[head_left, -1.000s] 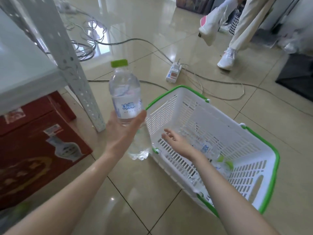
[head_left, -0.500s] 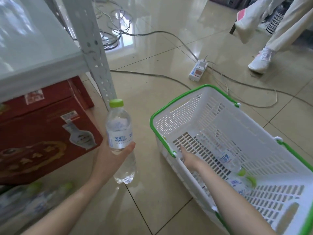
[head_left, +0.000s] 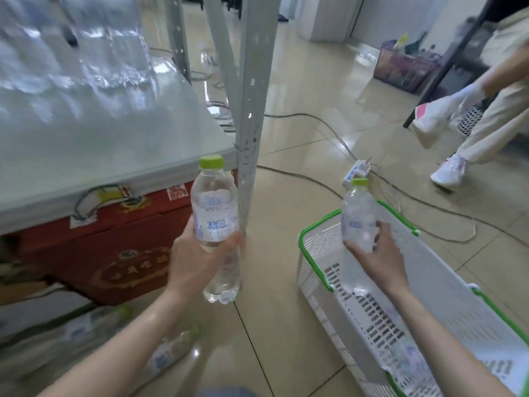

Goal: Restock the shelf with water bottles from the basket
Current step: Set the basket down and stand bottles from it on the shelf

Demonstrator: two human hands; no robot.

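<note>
water bottle (head_left: 215, 222) is held upright at frame centre, fingers of left hand (head_left: 197, 262) wrapped round its lower half, beside shelf post (head_left: 250, 116) | second bottle (head_left: 357, 224) is gripped by right hand (head_left: 372, 259), fingers curled round it, above white basket (head_left: 446, 296) at lower right | shelf (head_left: 94, 150) is seen at upper left

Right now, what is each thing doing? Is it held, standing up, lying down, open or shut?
left hand: shut on the left bottle
left bottle: upright, capped, held beside the shelf post
right hand: shut on the right bottle
right bottle: upright, capped, lifted over the basket
basket: on the floor, open top
floor bottle: lying on its side
red box: closed, under the shelf
</note>
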